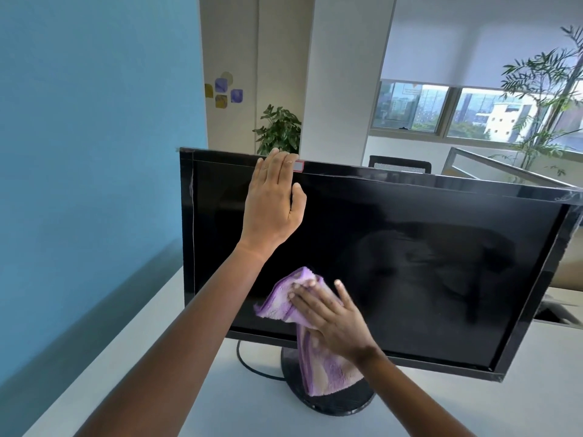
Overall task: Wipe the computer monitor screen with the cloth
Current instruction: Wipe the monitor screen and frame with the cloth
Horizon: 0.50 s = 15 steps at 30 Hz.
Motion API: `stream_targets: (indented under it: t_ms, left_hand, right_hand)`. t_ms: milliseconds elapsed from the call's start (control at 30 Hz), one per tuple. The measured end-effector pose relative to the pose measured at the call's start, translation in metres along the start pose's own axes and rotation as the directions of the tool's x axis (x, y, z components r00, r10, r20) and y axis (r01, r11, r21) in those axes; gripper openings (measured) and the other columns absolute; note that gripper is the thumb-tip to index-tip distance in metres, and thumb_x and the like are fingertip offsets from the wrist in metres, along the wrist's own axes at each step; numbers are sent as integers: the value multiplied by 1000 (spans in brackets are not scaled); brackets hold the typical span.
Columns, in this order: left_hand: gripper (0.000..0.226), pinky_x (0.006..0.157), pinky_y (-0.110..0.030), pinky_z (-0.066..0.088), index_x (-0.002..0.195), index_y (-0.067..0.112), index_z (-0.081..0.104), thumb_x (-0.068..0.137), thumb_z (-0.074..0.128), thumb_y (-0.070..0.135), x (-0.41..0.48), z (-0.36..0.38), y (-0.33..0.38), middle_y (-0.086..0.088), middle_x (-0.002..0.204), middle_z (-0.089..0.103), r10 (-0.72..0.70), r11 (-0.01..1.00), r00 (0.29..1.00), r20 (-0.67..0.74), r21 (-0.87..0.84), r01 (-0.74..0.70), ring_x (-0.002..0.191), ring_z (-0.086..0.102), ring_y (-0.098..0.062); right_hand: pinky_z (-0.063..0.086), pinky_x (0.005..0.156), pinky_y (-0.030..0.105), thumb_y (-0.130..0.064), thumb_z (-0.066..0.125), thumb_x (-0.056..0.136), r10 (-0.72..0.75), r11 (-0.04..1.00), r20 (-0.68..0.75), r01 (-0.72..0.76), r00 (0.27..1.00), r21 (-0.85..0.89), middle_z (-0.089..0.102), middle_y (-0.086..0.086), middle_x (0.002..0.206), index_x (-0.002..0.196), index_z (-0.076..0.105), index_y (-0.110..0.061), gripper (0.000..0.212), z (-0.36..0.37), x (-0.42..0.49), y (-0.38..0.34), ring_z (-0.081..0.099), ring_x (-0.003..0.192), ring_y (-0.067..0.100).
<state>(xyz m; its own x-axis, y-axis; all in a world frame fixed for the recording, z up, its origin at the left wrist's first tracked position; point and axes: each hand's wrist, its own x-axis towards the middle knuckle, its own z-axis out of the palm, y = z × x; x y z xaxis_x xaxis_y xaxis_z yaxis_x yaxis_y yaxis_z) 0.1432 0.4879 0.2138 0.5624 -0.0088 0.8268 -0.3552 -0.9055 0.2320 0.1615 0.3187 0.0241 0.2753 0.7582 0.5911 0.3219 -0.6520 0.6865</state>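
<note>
— Down at the near edge, what do you see?

— White table [126, 357], with both my forearms reaching over it. Just past them my right grip [331, 316] lies flat, fingers straight, pressing the purple cloth [284, 298] against the lower left part of the monitor screen [410, 247]. The cloth's loose end hangs below the bottom bezel, in front of the round black stand [334, 402]. A black cable [249, 364] curves on the table beside the stand.

— And your other grip?

— My left grip [274, 197] is higher, open and holding nothing, palm toward the dark glass, fingertips at the top bezel.

— What lies beyond?

— A blue wall [94, 152] runs along the left. Behind the monitor stand a leafy plant [279, 130] and a white pillar [340, 74], with coloured stickers [224, 89] on the pale wall. Farther right are a black chair back [400, 164], a glass partition [492, 168], a tall palm [542, 89], and windows [473, 111] under a lowered white blind [473, 42], with buildings outside.
</note>
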Motion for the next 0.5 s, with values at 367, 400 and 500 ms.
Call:
stream_targets:
  t_ms: [367,400,500]
  left_hand:
    - [52,118,-39,13,134,1,40,89,27,25,10,8,32,-17,140,43,102,994,990,102,14,-104,138,29,-28]
    - [52,118,-37,12,134,1,39,89,27,25,10,10,35,-16,141,42,107,994,989,100,15,-109,138,29,-28]
    - [52,116,-33,9,133,0,39,89,29,24,10,15,38,-17,141,42,93,996,993,73,10,-94,138,30,-28]
  right_hand:
    - [28,103,47,-43,46,90,626,766,-295,-641,722,56,33,7,123,132,43,-17,50,-36,-7,159,34,120,28]
    - [29,100,46,-42,46,91,702,699,-287,-708,652,102,32,6,122,133,42,-16,50,-38,-7,165,33,118,27]
    - [37,97,47,-35,43,94,875,474,-250,-839,414,268,41,10,129,135,43,-8,49,-40,2,158,38,121,28]
